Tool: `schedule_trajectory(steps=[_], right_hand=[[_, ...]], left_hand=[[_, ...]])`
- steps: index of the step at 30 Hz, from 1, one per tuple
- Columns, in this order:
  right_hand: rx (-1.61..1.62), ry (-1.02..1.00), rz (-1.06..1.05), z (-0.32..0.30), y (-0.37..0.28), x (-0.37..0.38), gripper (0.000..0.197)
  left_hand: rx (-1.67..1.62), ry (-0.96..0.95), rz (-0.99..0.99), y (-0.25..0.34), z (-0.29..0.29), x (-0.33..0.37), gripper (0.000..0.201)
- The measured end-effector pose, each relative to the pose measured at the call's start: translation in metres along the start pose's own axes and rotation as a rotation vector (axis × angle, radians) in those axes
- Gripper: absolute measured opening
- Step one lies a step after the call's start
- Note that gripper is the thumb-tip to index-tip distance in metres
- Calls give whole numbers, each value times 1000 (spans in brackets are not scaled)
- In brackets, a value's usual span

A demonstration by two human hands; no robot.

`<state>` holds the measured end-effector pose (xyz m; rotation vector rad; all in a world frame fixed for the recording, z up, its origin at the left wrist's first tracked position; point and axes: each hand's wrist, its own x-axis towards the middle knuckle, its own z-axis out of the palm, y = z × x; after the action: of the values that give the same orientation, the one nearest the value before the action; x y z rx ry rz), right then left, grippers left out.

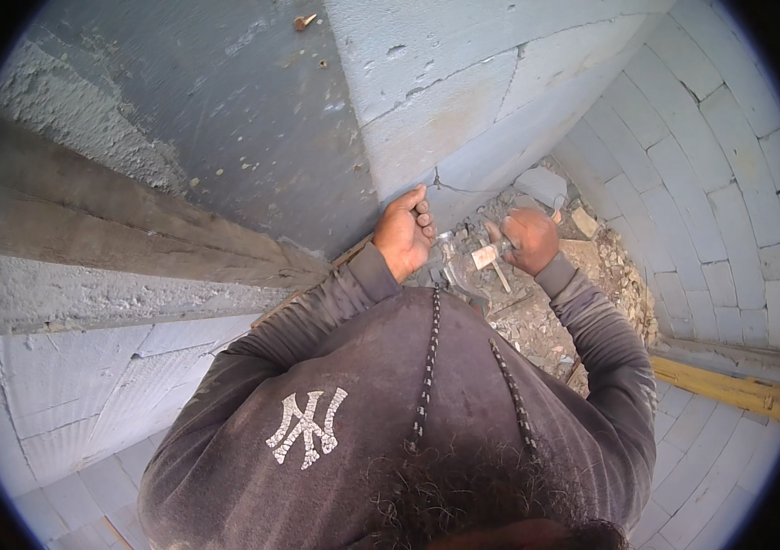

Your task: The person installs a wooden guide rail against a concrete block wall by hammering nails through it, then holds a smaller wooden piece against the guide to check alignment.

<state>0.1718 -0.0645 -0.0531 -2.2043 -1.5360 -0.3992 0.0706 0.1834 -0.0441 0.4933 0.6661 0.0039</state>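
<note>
Pale grey block walls [683, 183] close in around the person, their joints bending in long curves, and a second stretch of pale wall [445, 101] stands right in front, with cracked seams and small pits. Beside it, toward the person's left, is a dark grey panel [252, 119], scuffed and speckled, and next to that a rough wooden beam [87, 206] runs in toward the corner. The person wears a dusty dark sweatshirt [362, 367] with a worn pale emblem and two speckled cords. The floor [605, 275] past the sleeves is brown and littered with chips and rubble, and a broken grey block [543, 185] lies close to the wall. Off to the person's right there's a yellow beam [724, 387] near the foot of the wall. The two hands are apart, both low by the corner: the right hand [529, 240] is closed around a small tool [483, 257], while the left hand [403, 234] is curled near the edge of the panel, and I can't tell if it grips anything. The tool sits between the hands, above the rubble; its visible end is pale tan and blocky, but its kind is unclear from here. Just beside it are a shiny, clear-looking piece [449, 252] and a thin pale stick [503, 278].
</note>
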Motion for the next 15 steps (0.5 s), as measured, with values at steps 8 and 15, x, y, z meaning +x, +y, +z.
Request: schedule_trajectory(steps=[8, 15], right_hand=[[-28, -44, 47, -16, -7, 18, 31], [-98, 3, 108, -12, -7, 23, 33]], left_hand=[[-26, -35, -10, -3, -2, 7, 14], [-24, -34, -30, -2, -4, 10, 17]])
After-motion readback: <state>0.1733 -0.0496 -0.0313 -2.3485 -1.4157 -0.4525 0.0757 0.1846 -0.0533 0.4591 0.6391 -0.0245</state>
